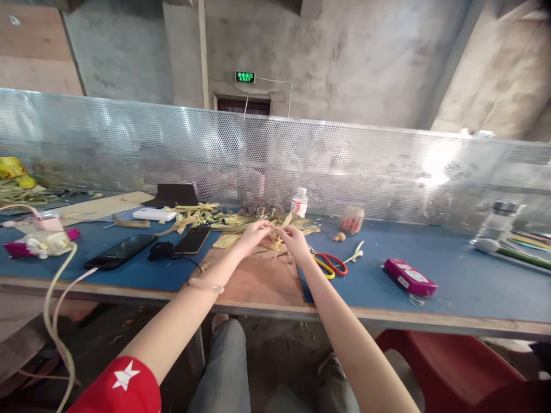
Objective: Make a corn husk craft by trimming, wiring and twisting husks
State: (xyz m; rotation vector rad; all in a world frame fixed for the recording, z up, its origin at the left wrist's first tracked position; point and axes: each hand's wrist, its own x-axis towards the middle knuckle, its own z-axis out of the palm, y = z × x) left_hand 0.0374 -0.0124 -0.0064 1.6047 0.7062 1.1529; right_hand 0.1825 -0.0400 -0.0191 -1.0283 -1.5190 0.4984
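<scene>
Over the brown board (262, 281) at the table's middle, my left hand (253, 237) and my right hand (296, 241) come close together. Their fingers are pinched on a pale yellowish dried leaf-like strip (276, 234), partly covered by the fingertips. More dried strips (202, 218) lie in a loose heap behind and to the left of my hands. Scissors (333, 265) with red and yellow handles rest just right of my right wrist. A small pale strip (357, 253) lies beyond them.
A white bottle (300, 203) and a jar (352, 219) stand behind the work. Two dark phones (123, 251), a power strip (47, 244) and cables lie left. A purple pack (410, 277) lies right. A perforated metal screen (374, 172) closes the table's back; a red stool (465, 364) stands below.
</scene>
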